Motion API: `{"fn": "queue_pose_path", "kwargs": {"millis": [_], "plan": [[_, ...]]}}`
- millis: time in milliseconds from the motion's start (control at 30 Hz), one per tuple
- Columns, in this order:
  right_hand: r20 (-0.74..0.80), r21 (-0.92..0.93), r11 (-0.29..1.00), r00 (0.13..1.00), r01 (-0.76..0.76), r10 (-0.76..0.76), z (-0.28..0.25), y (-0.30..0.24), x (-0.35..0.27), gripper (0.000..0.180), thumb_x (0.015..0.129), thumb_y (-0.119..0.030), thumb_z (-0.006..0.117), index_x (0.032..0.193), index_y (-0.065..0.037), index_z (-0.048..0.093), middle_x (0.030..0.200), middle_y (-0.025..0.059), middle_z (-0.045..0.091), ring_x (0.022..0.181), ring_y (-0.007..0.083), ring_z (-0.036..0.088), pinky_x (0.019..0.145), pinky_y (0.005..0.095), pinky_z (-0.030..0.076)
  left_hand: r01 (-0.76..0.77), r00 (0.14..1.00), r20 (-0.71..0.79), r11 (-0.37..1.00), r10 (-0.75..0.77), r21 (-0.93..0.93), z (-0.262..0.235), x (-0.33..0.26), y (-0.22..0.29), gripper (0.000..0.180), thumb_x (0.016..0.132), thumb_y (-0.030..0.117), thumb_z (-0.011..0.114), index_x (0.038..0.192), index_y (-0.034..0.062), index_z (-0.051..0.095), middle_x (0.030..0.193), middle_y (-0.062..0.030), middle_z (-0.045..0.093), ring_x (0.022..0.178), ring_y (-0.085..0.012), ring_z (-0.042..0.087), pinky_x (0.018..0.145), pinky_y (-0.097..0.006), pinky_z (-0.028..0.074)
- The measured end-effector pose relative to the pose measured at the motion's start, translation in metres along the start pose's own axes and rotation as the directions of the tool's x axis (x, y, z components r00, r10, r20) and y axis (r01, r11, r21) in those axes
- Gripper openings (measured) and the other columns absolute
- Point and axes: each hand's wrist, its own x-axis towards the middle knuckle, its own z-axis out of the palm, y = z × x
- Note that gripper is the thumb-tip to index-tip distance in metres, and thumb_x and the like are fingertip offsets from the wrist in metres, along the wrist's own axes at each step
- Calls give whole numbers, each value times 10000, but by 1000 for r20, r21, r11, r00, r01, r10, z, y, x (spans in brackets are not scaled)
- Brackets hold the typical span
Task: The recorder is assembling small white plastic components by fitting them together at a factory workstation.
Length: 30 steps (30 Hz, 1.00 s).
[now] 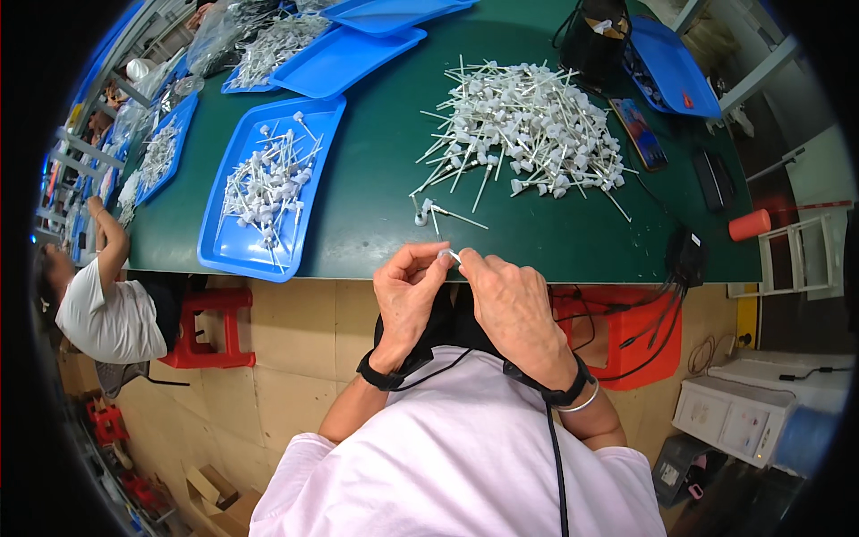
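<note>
My left hand (pixel 410 291) and my right hand (pixel 514 309) meet at the table's near edge, fingertips pinched together. Between them is a small white part (pixel 450 256), probably of the same kind as the loose ones; most of it is hidden by the fingers. Just beyond lie a few loose white nozzle-like parts with thin tubes (pixel 458 217). Farther off, to the right, spreads a large heap of such white parts (pixel 537 125). A blue tray (pixel 309 215) to the left holds a smaller pile of them.
More blue trays (pixel 344 61) and plastic bags stand at the far left. A phone (pixel 639 134), a black case (pixel 714 179), a black container (pixel 592 45) and a cable hub (pixel 687 255) are to the right. Another person (pixel 112 304) sits at left. Red stools (pixel 210 327) stand below.
</note>
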Motion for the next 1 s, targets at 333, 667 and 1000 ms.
{"fn": "queue_pose_path", "kwargs": {"millis": [333,667,1000], "plan": [[-191,166,986,981,2,31,-21,18,-8,115,944,-106,597,1033,-33,591,750,164,636,671,369,637,553,454,475,-308,759,-318,743,569,594,-76,8,85,133,902,-12,667,1017,10,729,905,-38,719,783,-60,616,702,-188,483],[-104,236,968,988,-90,117,-17,31,-18,125,963,-111,571,1048,-20,586,786,177,627,720,388,618,601,467,457,-451,778,268,208,567,868,-71,47,48,273,737,31,759,1001,58,697,1015,-112,634,955,-305,585,816,-394,484],[-126,253,966,989,-44,78,-12,25,-15,138,942,-105,600,1047,-23,633,788,148,630,673,337,611,592,432,450,-314,930,170,464,327,828,-42,47,15,177,799,95,757,944,34,674,885,-121,642,736,-249,649,649,-337,496]]}}
